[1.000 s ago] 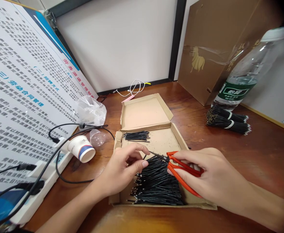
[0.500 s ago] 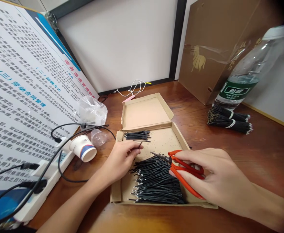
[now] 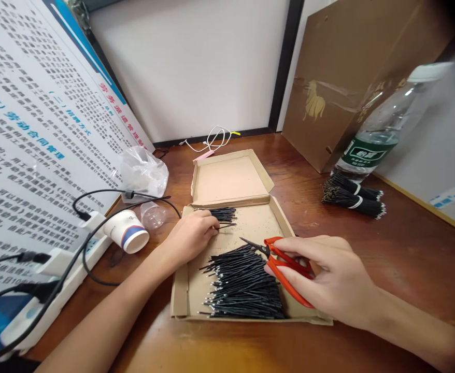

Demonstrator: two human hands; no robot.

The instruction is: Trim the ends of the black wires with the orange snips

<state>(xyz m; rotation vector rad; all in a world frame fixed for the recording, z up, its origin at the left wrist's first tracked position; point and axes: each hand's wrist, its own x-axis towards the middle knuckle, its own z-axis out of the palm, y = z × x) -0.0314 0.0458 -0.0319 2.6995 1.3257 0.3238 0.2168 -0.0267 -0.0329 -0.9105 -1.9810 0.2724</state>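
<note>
A shallow open cardboard box (image 3: 251,223) lies on the wooden table. A big pile of short black wires (image 3: 243,285) fills its near part. A small bundle of black wires (image 3: 223,214) lies at its far left. My left hand (image 3: 190,235) rests at that small bundle, fingers curled and pinching a single black wire against it. My right hand (image 3: 323,277) grips red-handled scissors (image 3: 285,264), blades slightly apart and pointing left over the big pile.
A tipped paper cup (image 3: 128,235), a clear plastic cup (image 3: 153,215) and a plastic bag (image 3: 144,173) lie left of the box. A printed board (image 3: 37,140) leans at left, above a power strip (image 3: 60,259) with black cables. A water bottle (image 3: 375,137), tied wire bundles (image 3: 352,197) and a brown bag (image 3: 347,77) stand right.
My left hand carried a single wire away from the scissor tips to the small bundle at the box's far left. The right hand with the scissors stayed over the pile.
</note>
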